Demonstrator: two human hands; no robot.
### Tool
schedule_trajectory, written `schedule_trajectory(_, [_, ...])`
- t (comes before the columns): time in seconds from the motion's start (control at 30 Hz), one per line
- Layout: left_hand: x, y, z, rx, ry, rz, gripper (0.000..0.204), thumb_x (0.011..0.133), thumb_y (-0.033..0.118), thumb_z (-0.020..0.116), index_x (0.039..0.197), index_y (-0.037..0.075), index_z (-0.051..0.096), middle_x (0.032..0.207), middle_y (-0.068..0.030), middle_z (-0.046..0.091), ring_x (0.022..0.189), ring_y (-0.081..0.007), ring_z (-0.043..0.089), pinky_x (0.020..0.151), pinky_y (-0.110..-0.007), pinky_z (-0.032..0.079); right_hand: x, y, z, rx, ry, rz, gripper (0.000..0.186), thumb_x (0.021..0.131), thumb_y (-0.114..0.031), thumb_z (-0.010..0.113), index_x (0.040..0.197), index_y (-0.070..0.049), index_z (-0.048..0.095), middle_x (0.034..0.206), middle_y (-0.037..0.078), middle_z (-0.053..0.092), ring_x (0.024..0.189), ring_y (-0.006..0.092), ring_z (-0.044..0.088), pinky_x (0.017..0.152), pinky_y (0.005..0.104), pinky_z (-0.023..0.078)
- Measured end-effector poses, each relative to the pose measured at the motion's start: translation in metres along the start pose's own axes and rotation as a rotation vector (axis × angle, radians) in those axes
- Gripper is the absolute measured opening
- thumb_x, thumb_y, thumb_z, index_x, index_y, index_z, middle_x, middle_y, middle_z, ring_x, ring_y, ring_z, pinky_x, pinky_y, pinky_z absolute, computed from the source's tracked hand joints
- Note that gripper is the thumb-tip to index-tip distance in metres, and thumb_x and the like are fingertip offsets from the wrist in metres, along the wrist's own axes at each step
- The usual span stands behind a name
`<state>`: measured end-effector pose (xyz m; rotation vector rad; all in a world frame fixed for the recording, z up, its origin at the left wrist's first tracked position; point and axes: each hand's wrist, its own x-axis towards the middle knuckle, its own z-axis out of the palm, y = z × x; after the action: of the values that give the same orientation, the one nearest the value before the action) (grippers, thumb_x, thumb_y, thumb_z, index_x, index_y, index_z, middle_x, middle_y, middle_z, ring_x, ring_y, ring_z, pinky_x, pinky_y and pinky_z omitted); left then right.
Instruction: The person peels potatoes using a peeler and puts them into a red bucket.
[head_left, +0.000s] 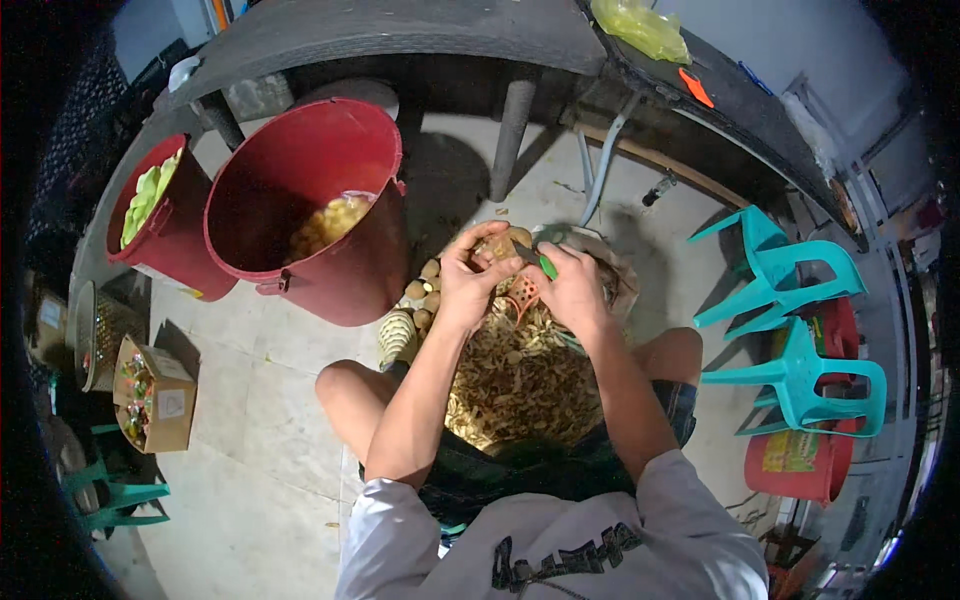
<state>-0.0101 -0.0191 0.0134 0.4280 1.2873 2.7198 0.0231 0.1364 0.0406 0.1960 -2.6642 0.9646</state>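
Observation:
My left hand (470, 275) holds a light-brown potato (517, 237), fingers curled round it. My right hand (570, 285) grips a small green-handled knife (547, 265), its blade against the potato. Beneath both hands is a heap of brown and pale peelings (520, 390) between my bent legs, with a red perforated plastic piece (522, 292) in it. Several unpeeled potatoes (416, 290) lie on the floor left of my left hand, beside a pale striped object (397, 338).
Red bucket (330, 280) with yellow pieces, another (180, 260) with green contents, at left; cardboard box (170, 405) lower left. Dark table (400, 35) across the back; counter with yellow-green bag (640, 30) and orange tool (695, 87) at upper right. Teal chairs (800, 385) and red buckets (790, 475) at right.

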Motion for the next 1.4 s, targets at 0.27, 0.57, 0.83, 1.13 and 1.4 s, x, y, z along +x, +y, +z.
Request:
schedule_trajectory(0.27, [-0.008, 0.005, 0.004, 0.093, -0.042, 0.058, 0.044, 0.073, -0.008, 0.071, 0.114, -0.002, 0.056, 0.105, -0.0103, 0.063, 0.092, -0.0157, 0.062, 0.080, -0.028, 0.051, 0.006, 0.024, 0.001, -0.144, 0.033, -0.054, 0.021, 0.075, -0.011, 0.071, 0.089, 0.002, 0.061, 0.078, 0.022, 0.061, 0.073, 0.0378, 0.062, 0.064, 0.0424, 0.048])
schedule_trajectory(0.57, [-0.002, -0.002, -0.002, -0.006, -0.057, 0.026, 0.039, 0.074, -0.006, 0.071, 0.110, 0.000, 0.057, 0.109, -0.0072, 0.061, 0.096, -0.0138, 0.059, 0.084, -0.028, 0.047, -0.003, -0.014, -0.019, -0.144, 0.104, -0.144, 0.027, 0.075, -0.016, 0.073, 0.094, 0.000, 0.063, 0.079, 0.021, 0.062, 0.072, 0.0345, 0.063, 0.065, 0.0410, 0.049])
schedule_trajectory(0.83, [-0.004, -0.002, 0.003, 0.019, -0.061, -0.034, 0.037, 0.074, -0.007, 0.072, 0.107, -0.001, 0.057, 0.104, -0.0074, 0.061, 0.097, -0.0138, 0.059, 0.084, -0.028, 0.048, 0.002, 0.019, -0.028, -0.229, -0.002, 0.053, 0.029, 0.076, -0.019, 0.072, 0.091, 0.003, 0.063, 0.070, 0.021, 0.062, 0.067, 0.0391, 0.061, 0.065, 0.0423, 0.049])
schedule_trajectory(1.13, [-0.002, -0.006, 0.007, 0.151, -0.111, 0.027, 0.034, 0.076, -0.006, 0.070, 0.107, -0.001, 0.057, 0.106, -0.0080, 0.060, 0.098, -0.0140, 0.058, 0.084, -0.027, 0.048, 0.001, 0.015, -0.024, -0.140, -0.066, 0.086, 0.028, 0.078, -0.019, 0.071, 0.097, 0.001, 0.064, 0.082, 0.022, 0.063, 0.076, 0.0388, 0.062, 0.068, 0.0409, 0.050])
schedule_trajectory(1.4, [0.001, -0.009, 0.004, -0.249, -0.084, -0.141, 0.035, 0.083, 0.004, 0.066, 0.116, 0.003, 0.054, 0.111, -0.0073, 0.059, 0.103, -0.0181, 0.058, 0.090, -0.032, 0.047, -0.003, 0.003, -0.033, -0.058, -0.039, 0.151, 0.024, 0.077, -0.019, 0.071, 0.083, 0.001, 0.060, 0.073, 0.021, 0.060, 0.070, 0.0400, 0.059, 0.063, 0.0436, 0.046])
